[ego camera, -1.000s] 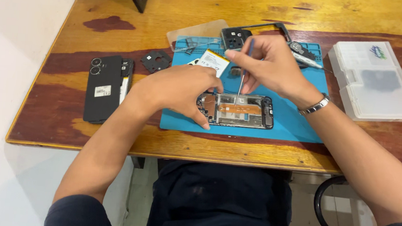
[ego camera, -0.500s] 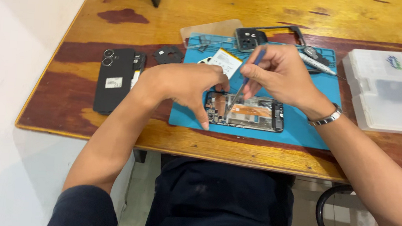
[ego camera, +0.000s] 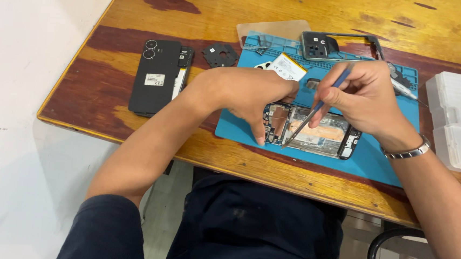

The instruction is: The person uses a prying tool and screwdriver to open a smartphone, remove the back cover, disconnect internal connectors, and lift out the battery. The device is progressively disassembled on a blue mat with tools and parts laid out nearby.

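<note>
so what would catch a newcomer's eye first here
First, the opened phone with its insides bare, lying on the blue mat in the middle of the wooden table. The left hand presses on its left end while the right hand holds a thin blue-handled tool down into it. To the left lies a black back cover.

- Your table (ego camera: 314,11) is glossy varnished wood, worn in patches.
- The blue mat (ego camera: 385,162) looks matt and rubbery.
- Your bracelet (ego camera: 408,153) is shiny metal.
- The storage box (ego camera: 455,121) is translucent plastic.
</note>
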